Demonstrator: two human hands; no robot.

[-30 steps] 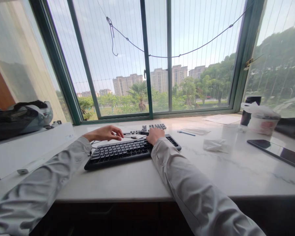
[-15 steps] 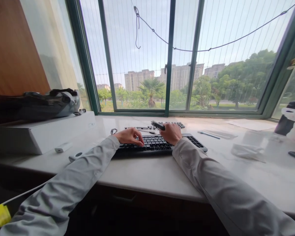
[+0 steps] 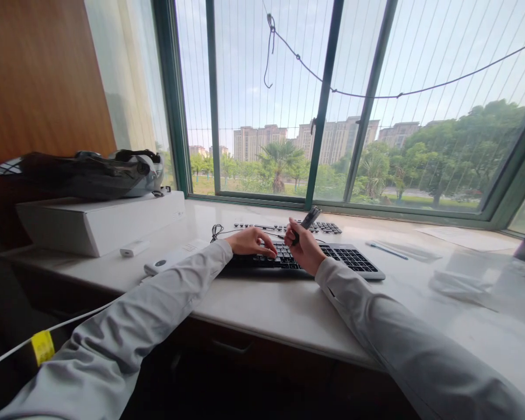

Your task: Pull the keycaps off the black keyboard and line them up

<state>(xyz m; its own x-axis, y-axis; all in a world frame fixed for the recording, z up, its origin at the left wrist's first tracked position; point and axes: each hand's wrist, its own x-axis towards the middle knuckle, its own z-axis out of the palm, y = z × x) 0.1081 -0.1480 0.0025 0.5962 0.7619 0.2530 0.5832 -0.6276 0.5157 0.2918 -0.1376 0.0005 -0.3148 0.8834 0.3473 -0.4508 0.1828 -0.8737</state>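
A black keyboard [image 3: 354,261] lies on the pale worktop, its right part showing a grid of bare key sockets. Over its middle, my left hand [image 3: 250,240] is bent down, thumb and forefinger drawn together at the keys. Anything small between those fingertips is too small to make out. Just to the right, my right hand [image 3: 304,248] is raised above the keyboard. Its fingers wrap round a dark handheld tool [image 3: 311,217], whose end points up toward the window. Behind the keyboard, loose black keycaps [image 3: 324,227] lie in rows.
A white box [image 3: 100,224] with a dark bag [image 3: 91,175] on top stands at the left. Near it lie a small white block [image 3: 134,249] and a white device [image 3: 157,266]. A pen [image 3: 389,251] and a clear plastic bag [image 3: 459,284] are at the right.
My right hand has turned and tipped the dark tool from nearly level to upright. My left hand stays at the keys. The whole view has shifted with my head.
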